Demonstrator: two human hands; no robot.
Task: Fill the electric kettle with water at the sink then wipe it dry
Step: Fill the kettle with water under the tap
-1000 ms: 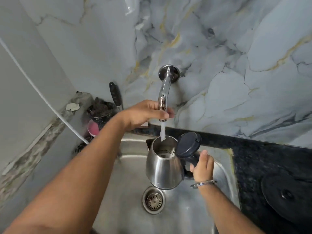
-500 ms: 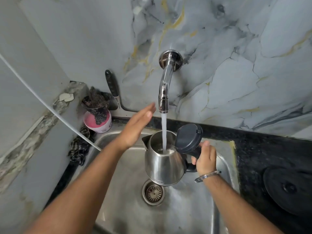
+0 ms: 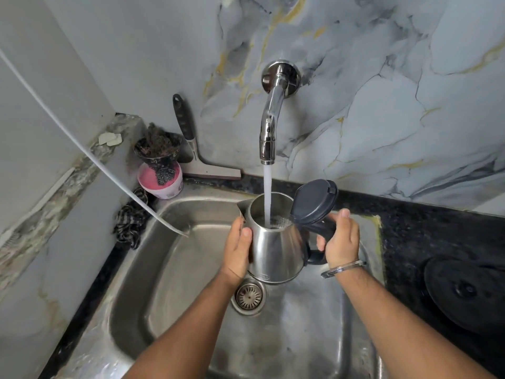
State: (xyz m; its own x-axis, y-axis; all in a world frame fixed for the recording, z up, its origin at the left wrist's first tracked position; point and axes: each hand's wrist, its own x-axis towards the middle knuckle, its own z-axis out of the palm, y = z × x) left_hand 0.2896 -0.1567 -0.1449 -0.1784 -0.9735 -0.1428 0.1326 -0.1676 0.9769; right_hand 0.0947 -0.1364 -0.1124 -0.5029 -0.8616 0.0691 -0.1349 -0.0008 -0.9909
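A steel electric kettle [image 3: 276,250] hangs upright over the steel sink [image 3: 175,269], its black lid [image 3: 314,201] flipped open. Water runs in a steady stream from the chrome wall tap [image 3: 269,132] straight into the kettle's mouth, foaming inside. My right hand [image 3: 341,239] grips the black handle on the right. My left hand [image 3: 237,247] cups the kettle's left side, thumb on the steel wall. A metal bangle sits on my right wrist.
The drain strainer [image 3: 249,296] lies below the kettle. A pink tub [image 3: 161,179] with a scrubber, a squeegee [image 3: 196,157] and a checked cloth [image 3: 131,225] sit at the back left. A white hose [image 3: 90,154] slants into the sink. The kettle's black base [image 3: 464,291] rests on the dark counter at right.
My left hand left the tap, came down and took hold of the kettle's left side. The water stream grew from a trickle to a full flow. The view tilted downward.
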